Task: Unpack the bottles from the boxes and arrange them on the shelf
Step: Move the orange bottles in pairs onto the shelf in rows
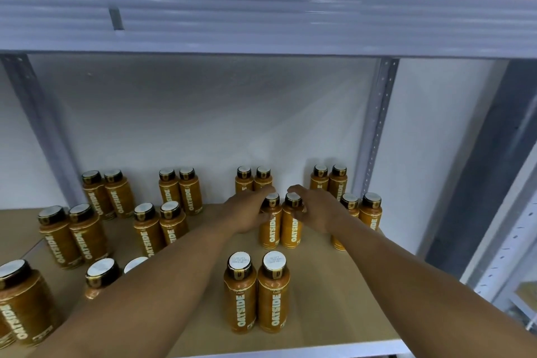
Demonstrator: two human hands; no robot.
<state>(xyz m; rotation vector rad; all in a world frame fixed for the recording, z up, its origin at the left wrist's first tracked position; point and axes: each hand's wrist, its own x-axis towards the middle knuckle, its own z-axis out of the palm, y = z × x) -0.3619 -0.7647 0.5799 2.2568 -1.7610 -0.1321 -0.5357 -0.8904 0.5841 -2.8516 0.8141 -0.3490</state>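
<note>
Several orange bottles with black-and-white caps stand in pairs on the brown shelf board point(319, 299). Both my arms reach to the middle pair. My left hand point(250, 212) curls round the neck of the left bottle point(270, 229), with the thumb in front and the fingers behind its cap. My right hand point(318, 212) curls in the same way round the right bottle point(291, 229). Both of these bottles stand upright on the board and touch each other. A nearer pair point(255, 296) stands just in front, between my forearms.
More pairs stand along the back wall point(180, 192) and on the left point(72, 235); another pair point(369, 212) stands at the right by the grey upright post point(374, 131). The grey beam of the shelf above point(261, 20) runs overhead. A second rack point(511, 256) stands at the far right.
</note>
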